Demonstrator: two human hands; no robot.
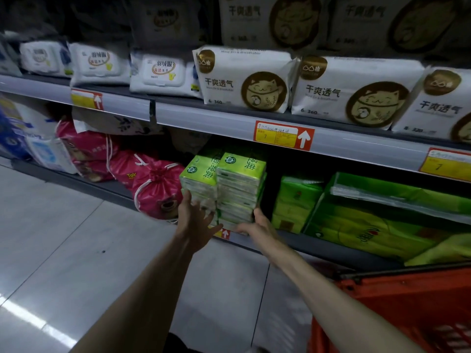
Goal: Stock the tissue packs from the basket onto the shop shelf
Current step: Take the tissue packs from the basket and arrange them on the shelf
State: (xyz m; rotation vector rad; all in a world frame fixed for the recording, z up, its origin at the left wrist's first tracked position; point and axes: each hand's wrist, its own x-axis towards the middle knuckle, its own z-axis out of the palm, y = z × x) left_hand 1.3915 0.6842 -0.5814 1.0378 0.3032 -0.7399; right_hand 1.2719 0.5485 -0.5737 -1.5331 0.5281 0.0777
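Item: two stacks of green film-wrapped tissue packs (229,184), standing on the lower grey shelf (313,245). Light, soft, slippery wrap; best squeezed from both sides. Left hand (196,220) has its fingers spread flat against them; right hand (257,225) is at the bottom corner, its hold impossible to tell.

Noted: basket (382,314) cut off by right and bottom edges; I cannot see its contents. Fingers of left hand (196,221) motion-blurred; right hand (258,226) fingertips hidden behind tissue packs (238,184). Handwriting on price label (276,135) unreadable.
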